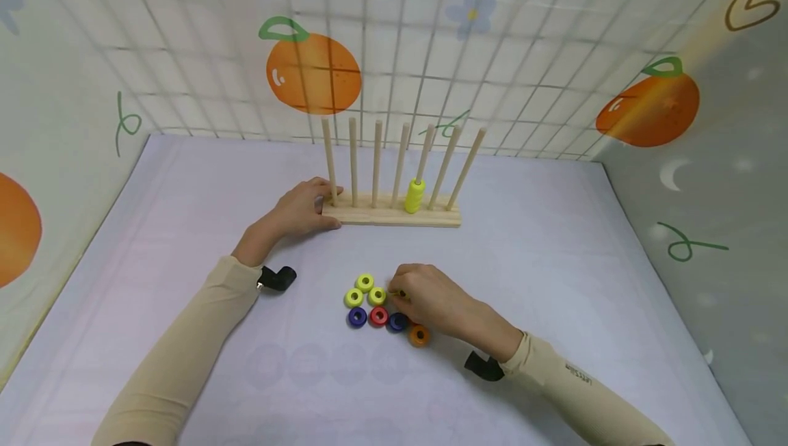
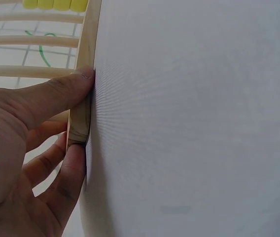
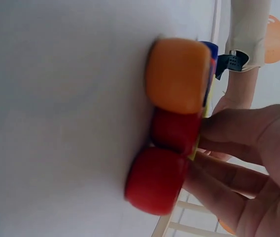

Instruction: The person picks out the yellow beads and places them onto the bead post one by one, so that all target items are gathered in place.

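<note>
A wooden peg rack (image 1: 394, 217) with several upright pegs stands on the white table, a stack of yellow beads (image 1: 414, 197) on its fifth peg from the left. My left hand (image 1: 300, 208) grips the rack's left end, thumb on the front and fingers behind. Over the loose beads, my right hand (image 1: 434, 301) pinches a yellow bead, mostly hidden by the fingers. Beside it lie yellow beads (image 1: 359, 283), blue beads (image 1: 351, 318), a red bead (image 1: 372, 317) and an orange bead (image 1: 421, 345). The right wrist view shows two red beads (image 3: 157, 181) close to those fingertips.
Behind the rack hangs a white curtain (image 1: 418, 49) printed with oranges, with grid lines showing on it. A grey patterned side wall (image 1: 695, 179) borders the table (image 1: 542, 227) at right. Black wrist mounts (image 1: 278, 278) sit under both sleeves.
</note>
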The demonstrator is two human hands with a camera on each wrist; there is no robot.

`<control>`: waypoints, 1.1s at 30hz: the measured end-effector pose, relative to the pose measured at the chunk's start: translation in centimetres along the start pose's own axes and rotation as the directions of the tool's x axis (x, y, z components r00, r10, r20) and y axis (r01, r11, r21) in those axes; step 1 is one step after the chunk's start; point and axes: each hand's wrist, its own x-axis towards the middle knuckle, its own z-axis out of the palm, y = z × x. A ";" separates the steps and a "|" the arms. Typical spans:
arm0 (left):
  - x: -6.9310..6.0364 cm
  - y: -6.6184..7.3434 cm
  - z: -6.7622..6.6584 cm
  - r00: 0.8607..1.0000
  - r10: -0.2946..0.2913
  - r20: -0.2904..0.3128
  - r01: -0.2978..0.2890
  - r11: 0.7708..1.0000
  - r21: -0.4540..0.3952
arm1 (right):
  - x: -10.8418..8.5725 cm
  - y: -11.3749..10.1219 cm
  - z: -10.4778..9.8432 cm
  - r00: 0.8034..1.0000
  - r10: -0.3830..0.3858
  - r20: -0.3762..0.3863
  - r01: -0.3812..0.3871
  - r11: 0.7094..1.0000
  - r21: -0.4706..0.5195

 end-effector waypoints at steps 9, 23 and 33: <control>0.2 -0.3 0.0 1.000 0.009 -0.003 -0.009 1.000 0.008 | 0.0 0.3 0.0 1.000 0.013 -0.009 -0.013 1.000 0.011; 0.2 -0.2 0.2 1.000 -0.010 -0.005 0.010 1.000 -0.002 | 0.0 0.3 -0.7 0.999 0.016 -0.051 -0.017 1.000 -0.021; 0.1 -0.1 0.1 1.000 -0.002 -0.010 0.002 1.000 -0.008 | -0.1 0.1 -2.4 0.996 0.023 -0.087 -0.027 0.999 -0.043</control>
